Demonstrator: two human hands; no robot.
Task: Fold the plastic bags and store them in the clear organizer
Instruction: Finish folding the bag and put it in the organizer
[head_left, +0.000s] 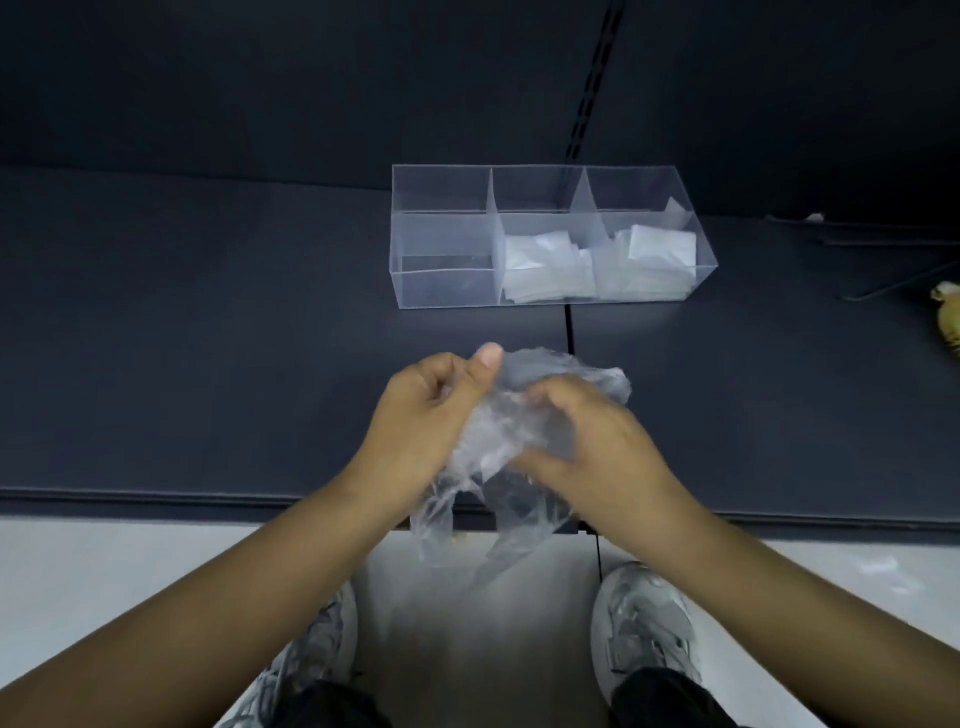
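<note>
Plastic bag (524, 410): thin clear film, crumpled into a loose wad, held in the air between both hands over the near edge of the desk (208, 338). Two limp tails hang below my wrists, past the desk edge and toward the floor (104, 571). Judgement on handling: almost weightless and completely soft, no stiffness to hold a crease unaided. It is likely slick against itself and prone to trapping air, so it should spring open unless pressed flat. It should not break, though it could stretch or tear if tugged hard. Left hand (426, 415): fingers curled round the left side of the wad, thumb (485, 366) upright against its top. Right hand (592, 447): fingers curled into the film from the right. The tips are hidden under the plastic, so I cannot tell exactly how they pinch. Best hold, I judge, is at an edge or the two corners of the opening, not the bunched middle, so the film can be pulled taut and laid flat on the desk. Beyond the hands, well apart, the clear organizer (447, 291) stands on the desk, apparently three compartments side by side. Folded bags (550, 270) fill the middle and right ones. I see none in the left one, which looks like the natural destination.
</note>
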